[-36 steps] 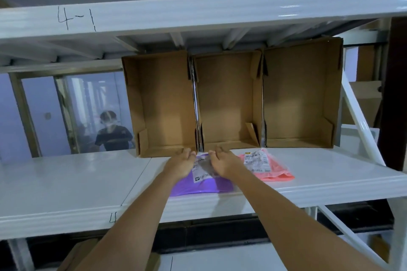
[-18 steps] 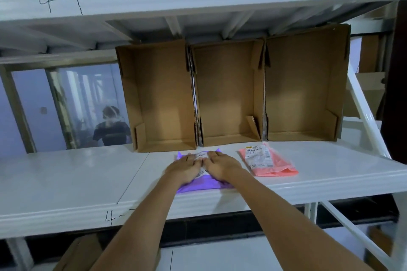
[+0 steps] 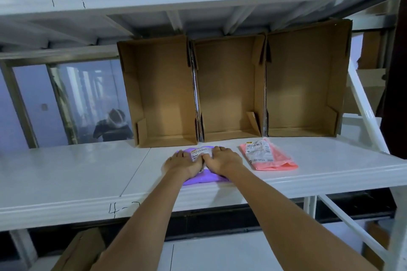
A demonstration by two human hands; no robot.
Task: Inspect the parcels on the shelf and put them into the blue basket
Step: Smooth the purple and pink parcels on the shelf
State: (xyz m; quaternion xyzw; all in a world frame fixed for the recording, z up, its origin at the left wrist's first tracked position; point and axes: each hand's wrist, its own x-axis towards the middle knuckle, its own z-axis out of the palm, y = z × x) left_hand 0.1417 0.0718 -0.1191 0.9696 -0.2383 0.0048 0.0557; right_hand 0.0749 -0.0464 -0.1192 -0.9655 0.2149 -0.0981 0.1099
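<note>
Purple parcel [image 3: 199,177] lies at shelf [image 3: 72,174] front edge, frame centre, pressed flat under left hand [image 3: 186,163] & right hand [image 3: 222,160], fingers laid straight over its label. Pink parcel [image 3: 267,156] is seen just right; 3 cardboard boxes [image 3: 231,86] stand behind.

Two parcels, one purple [image 3: 199,179], one pink [image 3: 267,156], three open cardboard boxes [image 3: 164,94], two hands [image 3: 204,161]

Glossy white shelf [image 3: 66,174], matt cardboard boxes [image 3: 231,86], shiny plastic parcels [image 3: 267,156].
</note>
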